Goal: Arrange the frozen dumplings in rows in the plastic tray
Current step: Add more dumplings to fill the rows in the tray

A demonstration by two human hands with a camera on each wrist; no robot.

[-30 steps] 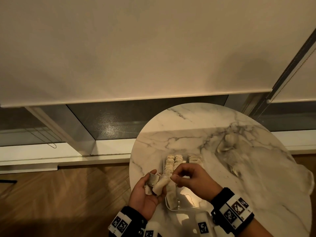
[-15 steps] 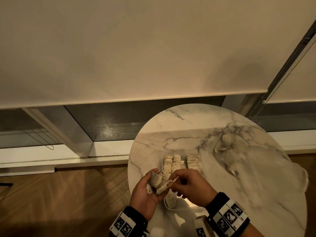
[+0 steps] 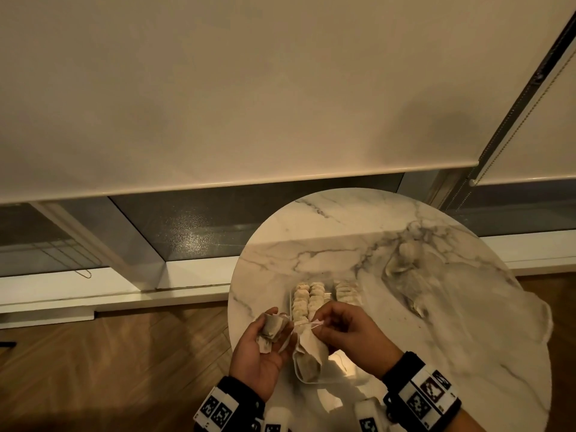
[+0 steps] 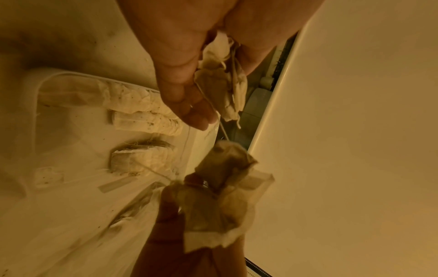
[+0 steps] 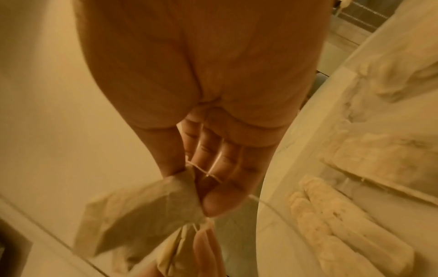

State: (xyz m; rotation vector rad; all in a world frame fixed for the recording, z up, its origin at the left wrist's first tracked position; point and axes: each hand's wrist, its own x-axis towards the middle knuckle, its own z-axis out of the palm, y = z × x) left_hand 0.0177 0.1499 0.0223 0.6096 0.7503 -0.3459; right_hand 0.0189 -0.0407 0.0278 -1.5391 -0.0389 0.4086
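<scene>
My left hand (image 3: 260, 347) cups several loose dumplings (image 3: 271, 330) in its curled fingers, held off the near-left edge of the marble table (image 3: 436, 322). My right hand (image 3: 352, 336) pinches one wrapped dumpling (image 3: 310, 353) by its top, over the plastic tray (image 3: 299, 374), where three rows of dumplings (image 3: 308, 299) lie.

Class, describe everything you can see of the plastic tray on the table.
The plastic tray is clear, thin-walled and rectangular with rounded corners. It lies flat on the round marble table, near the front edge. Three rows of pale dumplings lie lengthwise in it; the near end is partly bare. Both hands hover over its near end; contact cannot be told.
</scene>
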